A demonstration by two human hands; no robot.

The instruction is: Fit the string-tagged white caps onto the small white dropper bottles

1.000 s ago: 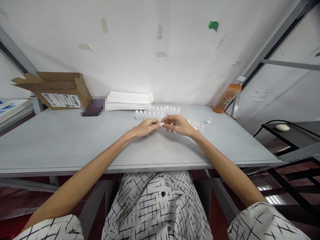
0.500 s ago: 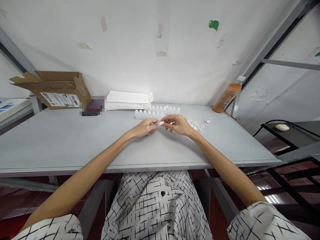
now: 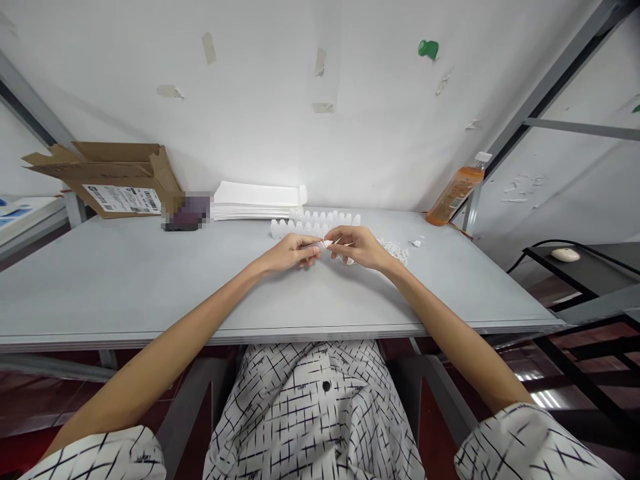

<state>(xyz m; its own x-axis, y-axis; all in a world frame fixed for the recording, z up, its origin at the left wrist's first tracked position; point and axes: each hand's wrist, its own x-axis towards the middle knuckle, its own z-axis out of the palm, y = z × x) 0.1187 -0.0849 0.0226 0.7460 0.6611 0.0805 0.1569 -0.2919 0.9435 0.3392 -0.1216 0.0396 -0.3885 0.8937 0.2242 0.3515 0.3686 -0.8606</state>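
My left hand (image 3: 294,252) and my right hand (image 3: 357,245) meet above the middle of the table, fingertips almost touching. Between them is a small white piece (image 3: 327,244), too small to make out its kind. Both hands are closed in a pinch on it, the left from one side and the right from the other. Just behind the hands stand rows of translucent white, rounded plastic pieces (image 3: 295,229). A heap of small white loose parts (image 3: 396,251) lies beyond my right hand, partly hidden by it.
On the grey table (image 3: 150,287), an opened cardboard box (image 3: 125,177) stands back left, beside a blurred dark object (image 3: 187,213) and a stack of white flat sheets (image 3: 257,200). An orange bottle (image 3: 456,193) leans at the back right. Small white bits (image 3: 416,243) lie right of the heap.
Both hands have shifted very slightly to the right, and the fingertips have turned a little around the small white piece. The things on the table stay where they were.
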